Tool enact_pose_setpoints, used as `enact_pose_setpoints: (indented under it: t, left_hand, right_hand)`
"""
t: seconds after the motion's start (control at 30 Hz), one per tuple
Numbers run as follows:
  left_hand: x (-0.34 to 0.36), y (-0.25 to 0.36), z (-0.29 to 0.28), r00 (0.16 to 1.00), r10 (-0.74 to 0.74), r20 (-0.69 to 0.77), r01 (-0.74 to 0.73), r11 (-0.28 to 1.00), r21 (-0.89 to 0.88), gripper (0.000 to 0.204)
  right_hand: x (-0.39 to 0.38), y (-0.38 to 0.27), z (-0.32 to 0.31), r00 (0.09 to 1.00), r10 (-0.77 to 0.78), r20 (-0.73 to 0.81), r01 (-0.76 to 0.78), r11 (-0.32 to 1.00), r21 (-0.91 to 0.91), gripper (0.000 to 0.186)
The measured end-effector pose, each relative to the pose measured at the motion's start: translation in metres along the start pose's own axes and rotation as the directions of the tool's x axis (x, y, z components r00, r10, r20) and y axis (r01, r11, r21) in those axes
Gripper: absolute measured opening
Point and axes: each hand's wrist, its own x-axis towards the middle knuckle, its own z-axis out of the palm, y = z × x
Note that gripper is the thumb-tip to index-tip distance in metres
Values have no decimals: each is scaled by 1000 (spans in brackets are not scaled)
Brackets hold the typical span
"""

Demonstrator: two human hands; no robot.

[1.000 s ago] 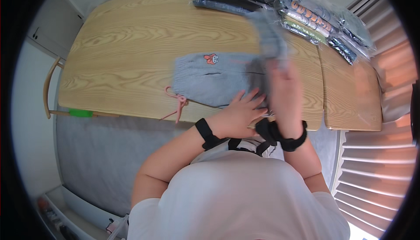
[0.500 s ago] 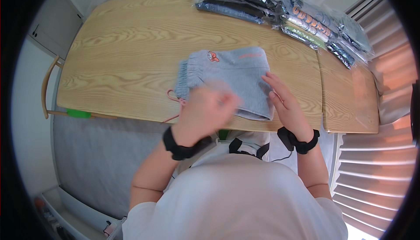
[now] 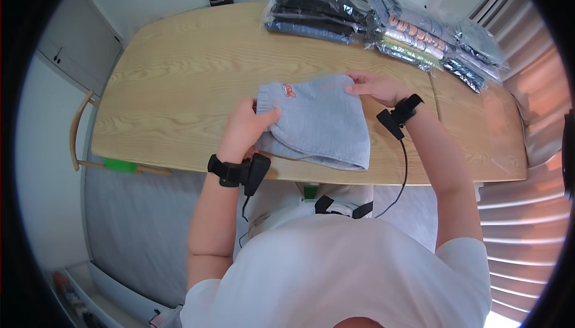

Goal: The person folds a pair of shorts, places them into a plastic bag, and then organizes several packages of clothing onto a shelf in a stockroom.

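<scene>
Pinched by left hand (image 3: 242, 125) and right hand (image 3: 378, 87) is a folded grey garment (image 3: 323, 121)

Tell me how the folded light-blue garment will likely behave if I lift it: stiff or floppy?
Probably floppy: the garment bends in soft curves. A loose lower layer shows beneath its near-left edge, so lifting only the top might unfold it. Its matte, textured cloth suggests it likely won't slip easily.

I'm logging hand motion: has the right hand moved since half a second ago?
Yes. Judged against the wooden table, the right hand has moved away from the near edge, toward the bagged clothes.
</scene>
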Motion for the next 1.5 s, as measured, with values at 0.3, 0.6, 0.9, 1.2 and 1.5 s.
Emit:
enact_pose_setpoints:
  t: [0.3,0.6,0.9,1.2,1.5]
  left_hand:
    - [-12,2,-11,986,-39,165,129,805,-578,44]
    - [2,-12,-9,975,-63,213,109,971,-211,43]
    - [1,-11,-4,989,-77,127,107,963,-247,35]
    - [4,-9,8,987,-135,91,156,945,-288,30]
    - [-10,34,9,937,181,299,205,408,-890,26]
  right_hand:
    - [-7,-6,-9,977,207,-52,-214,949,-232,47]
    - [-34,-18,25,937,-239,-257,5,741,-672,52]
    - [-96,-3,143,825,-386,-412,-104,614,-783,66]
    - [-101,11,163,612,-475,-632,-172,700,-693,54]
    - [-93,19,160,379,-254,-890,-116,941,-318,53]
